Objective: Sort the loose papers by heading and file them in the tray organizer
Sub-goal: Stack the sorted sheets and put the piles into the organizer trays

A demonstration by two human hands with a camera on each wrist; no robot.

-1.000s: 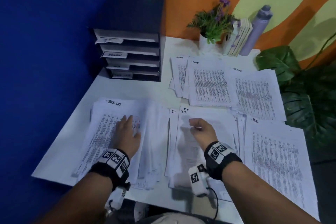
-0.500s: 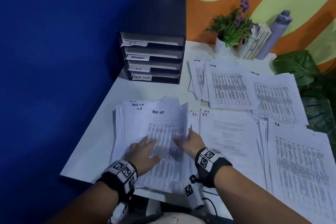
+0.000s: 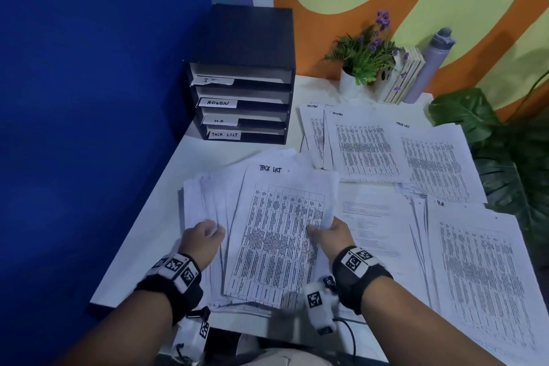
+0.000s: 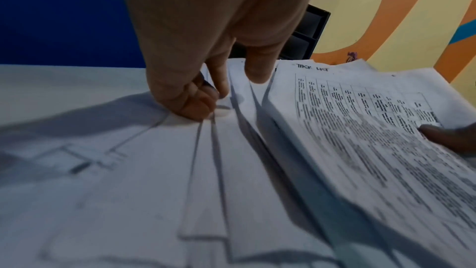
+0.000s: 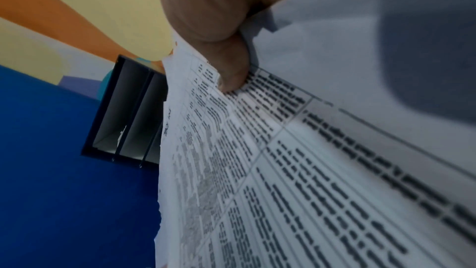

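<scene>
A thick, fanned stack of papers [image 3: 276, 235] topped by a "TASK LIST" sheet lies at the table's near left. My left hand [image 3: 208, 232] pinches the stack's left sheets [image 4: 221, 150] with curled fingers [image 4: 201, 99]. My right hand [image 3: 323, 230] grips the stack's right edge, its thumb [image 5: 231, 74] on the printed top sheet [image 5: 296, 170], and that side is raised. The black tray organizer [image 3: 240, 47] stands at the back left, with slots labelled IT, ADMIN, H.R and TASK LIST. Sorted piles lie to the right: ADMIN [image 3: 365, 145], TASK LIST [image 3: 436, 166], H.R [image 3: 481, 270] and another pile [image 3: 374, 217].
A potted plant [image 3: 364, 59], books [image 3: 407, 74] and a purple bottle [image 3: 430, 65] stand along the back wall. A large leafy plant [image 3: 499, 151] crowds the table's right side. A blue wall [image 3: 89, 98] borders the left. Bare white table [image 3: 208, 154] lies before the organizer.
My right hand left the middle pile and came to the left stack. Both hands now hold its sides, and its right edge has risen.
</scene>
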